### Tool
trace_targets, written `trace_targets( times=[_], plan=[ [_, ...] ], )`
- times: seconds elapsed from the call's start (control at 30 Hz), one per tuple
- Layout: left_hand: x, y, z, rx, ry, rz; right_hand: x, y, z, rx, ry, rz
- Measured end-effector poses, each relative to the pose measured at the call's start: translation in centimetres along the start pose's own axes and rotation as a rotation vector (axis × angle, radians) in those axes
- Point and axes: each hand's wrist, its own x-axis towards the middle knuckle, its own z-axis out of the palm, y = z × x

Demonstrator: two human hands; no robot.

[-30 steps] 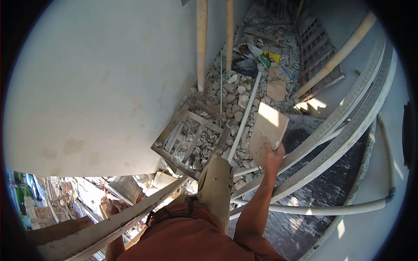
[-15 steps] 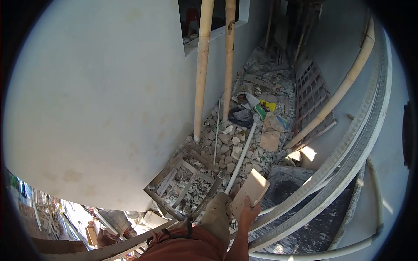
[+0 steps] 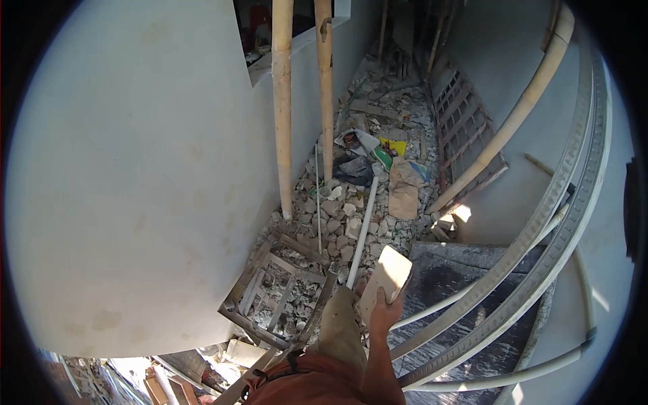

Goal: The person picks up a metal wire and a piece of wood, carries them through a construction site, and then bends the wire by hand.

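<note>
My right hand [image 3: 385,312] is closed around a flat, tan rectangular block [image 3: 386,275], with the thumb across its near face. The block is tilted upright in front of my lower leg, its top end brightly lit by the sun. Its material does not show plainly. Just left of it, my leg in khaki trousers [image 3: 341,331] stands beside a broken wooden frame [image 3: 289,275]. A white pipe [image 3: 365,229] lies on the rubble right beyond the block. My left hand is out of the picture.
Rubble [image 3: 332,226] covers the narrow passage between two walls. Bamboo poles [image 3: 282,121] lean at the left wall. Long curved strips [image 3: 540,270] arch across the right side over a dark, stained board [image 3: 466,324]. A wooden lattice [image 3: 466,128] leans farther back.
The view has shifted, so the wall, poles and rubble sit farther left. My right hand still holds the block, now turned slightly with more of its face in sunlight.
</note>
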Motion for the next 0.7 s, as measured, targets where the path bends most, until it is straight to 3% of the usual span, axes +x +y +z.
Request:
trace_targets(
  times=[0.1, 0.2, 0.3, 0.37, 0.5, 0.57, 0.6, 0.63, 0.67, 0.7],
  plan=[
    [2.4, -3.3, 1.4, 0.154, -0.023, -0.126, 2.5, -1.3, 2.2, -0.074, 0.082, -0.033],
    [4.3, -6.3, 3.0, 0.321, -0.070, -0.236, 5.8, -1.5, 4.5, 0.082, 0.099, 0.011],
    [6.4, -8.9, 4.3, 0.498, -0.123, -0.324, 9.3, 0.3, 6.4, 0.312, 0.155, -0.166],
    [7.4, -10.6, 5.2, 0.625, -0.163, -0.378, 11.1, 0.4, 6.9, -0.060, 0.208, 0.006],
    [9.6, -12.6, 6.6, 0.881, -0.337, -0.427, 12.7, 0.1, 7.9, 0.181, 0.217, 0.031],
    [11.4, -13.0, 7.2, 0.987, -0.522, -0.363, 12.8, 0.8, 8.0, 0.130, 0.253, 0.007],
    [12.9, -13.0, 7.7, 1.027, -0.645, -0.266, 13.3, 2.2, 7.9, 0.279, 0.168, -0.079],
    [15.0, -12.6, 9.2, 1.059, -0.735, -0.124, 13.7, 3.8, 8.0, 0.420, 0.077, -0.164],
    [16.1, -11.4, 12.5, 1.109, -0.774, 0.031, 13.9, 5.0, 8.2, 0.322, 0.129, -0.090],
    [18.3, -9.9, 16.6, 1.218, -0.699, 0.202, 14.0, 6.2, 8.1, 0.316, 0.125, -0.094]
  ],
)
